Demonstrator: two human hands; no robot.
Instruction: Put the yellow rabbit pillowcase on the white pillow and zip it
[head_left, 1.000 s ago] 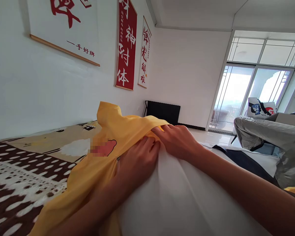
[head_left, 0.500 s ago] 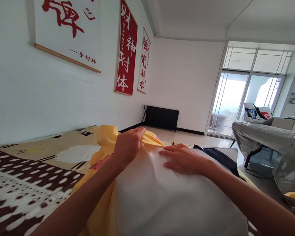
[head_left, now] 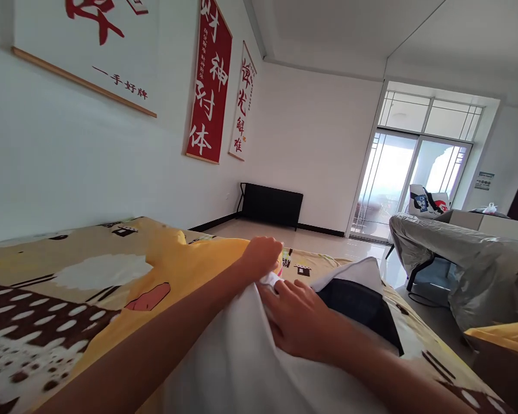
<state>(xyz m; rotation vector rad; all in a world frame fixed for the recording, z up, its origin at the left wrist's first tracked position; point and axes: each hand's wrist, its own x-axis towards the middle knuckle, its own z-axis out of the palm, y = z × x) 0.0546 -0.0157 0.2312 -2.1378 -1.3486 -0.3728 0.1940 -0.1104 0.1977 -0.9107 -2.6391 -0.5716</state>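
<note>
My left hand [head_left: 263,257] is closed on the edge of the yellow cloth [head_left: 207,259], at the middle of the view. Just right of it and lower, my right hand [head_left: 300,316] has its fingers curled into the white cloth [head_left: 237,356], which is bunched up between the two hands. The yellow cloth bears a pink patch and spreads to the left under my left forearm. White folds hang toward the camera between my forearms. Fingertips of both hands are partly hidden in the fabric.
A patterned beige and brown blanket [head_left: 99,270] lies beneath. Right of my right hand is a dark panel [head_left: 358,305] with a white corner. A plastic-covered piece of furniture [head_left: 466,241] stands at the right, and a black folded table [head_left: 271,204] leans at the far wall.
The white cloth, flatter before, is now gathered up between my hands. My left hand has moved right and down; my right hand has curled from lying flat. The view has shifted right.
</note>
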